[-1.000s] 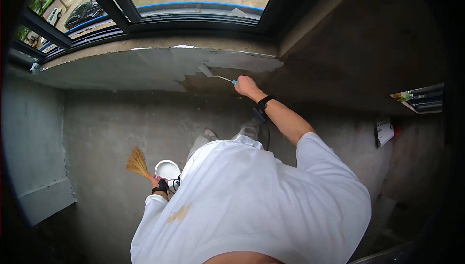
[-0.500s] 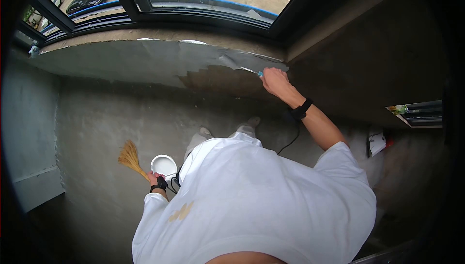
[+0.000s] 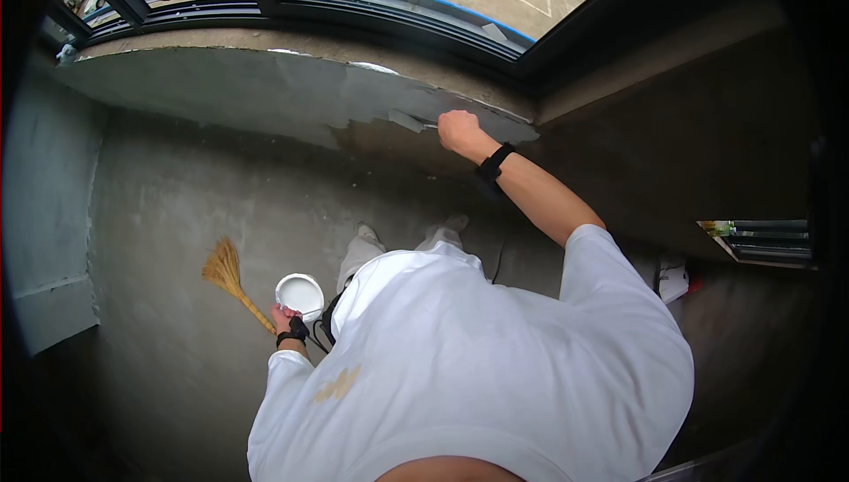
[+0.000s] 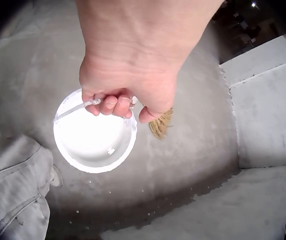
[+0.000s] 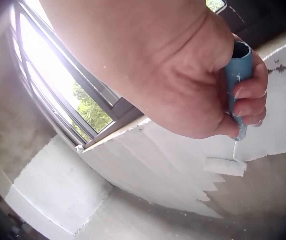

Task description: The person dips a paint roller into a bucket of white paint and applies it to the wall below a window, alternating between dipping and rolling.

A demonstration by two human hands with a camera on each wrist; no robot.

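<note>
My left hand (image 3: 286, 317) holds the wire handle (image 4: 77, 110) of a round white bucket (image 4: 94, 169), its fingers curled round it. White paint fills the bottom of the bucket. In the right wrist view, my right hand (image 5: 183, 85) grips the blue handle (image 5: 239, 75) of a small paint roller. The white roller sleeve (image 5: 225, 166) lies against the low wall (image 5: 153, 155) under the window, at the edge of a bare brownish patch (image 5: 263, 185). Pale grey-white paint covers the wall around that patch.
A straw broom (image 3: 223, 266) lies on the grey floor (image 3: 159, 217), left of the bucket. Dark window frames (image 3: 398, 33) run above the sill (image 3: 230, 40). A side wall (image 3: 44, 217) stands at the left. A white object (image 3: 672, 279) sits at the right.
The roller and right hand went right along the wall, then the hand came back left. The head view has shifted. My left hand keeps hold of the bucket handle.
</note>
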